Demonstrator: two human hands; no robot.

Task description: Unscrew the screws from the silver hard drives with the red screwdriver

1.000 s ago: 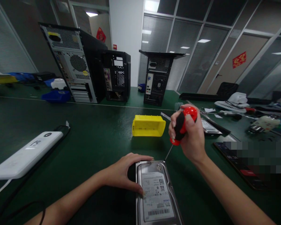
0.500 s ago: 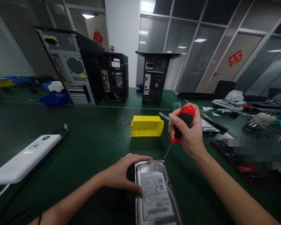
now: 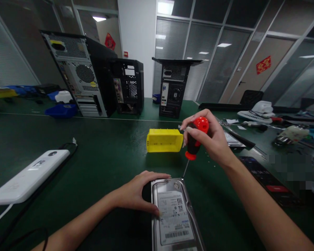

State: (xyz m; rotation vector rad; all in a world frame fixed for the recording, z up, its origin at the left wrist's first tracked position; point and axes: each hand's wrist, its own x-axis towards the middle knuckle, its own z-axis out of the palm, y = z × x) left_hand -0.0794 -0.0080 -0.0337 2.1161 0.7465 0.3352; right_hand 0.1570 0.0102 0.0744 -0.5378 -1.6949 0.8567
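Note:
A silver hard drive (image 3: 172,212) with a white label lies at the bottom centre of the head view, its near end cut off by the frame. My left hand (image 3: 143,191) grips its left side, thumb on the label and fingers along the far edge. My right hand (image 3: 209,136) holds a red and black screwdriver (image 3: 195,139) by its handle, fingertips and thumb around it. The screwdriver's thin shaft runs down to the drive's far right corner, where the tip meets a small screw. Beyond the drive sits a yellow bin (image 3: 164,141), its open side facing me.
Several computer cases (image 3: 172,90) stand along the back of the green table (image 3: 107,150). On the left lies a white power bank (image 3: 31,176) with a black cable. A phone (image 3: 267,181), another drive (image 3: 234,140) and a white cap-like item (image 3: 259,111) are on the right.
My right hand has shifted left and its fingers have loosened and turned around the handle. The screwdriver stands more upright, tip at the same corner. My left hand and the drive stay put.

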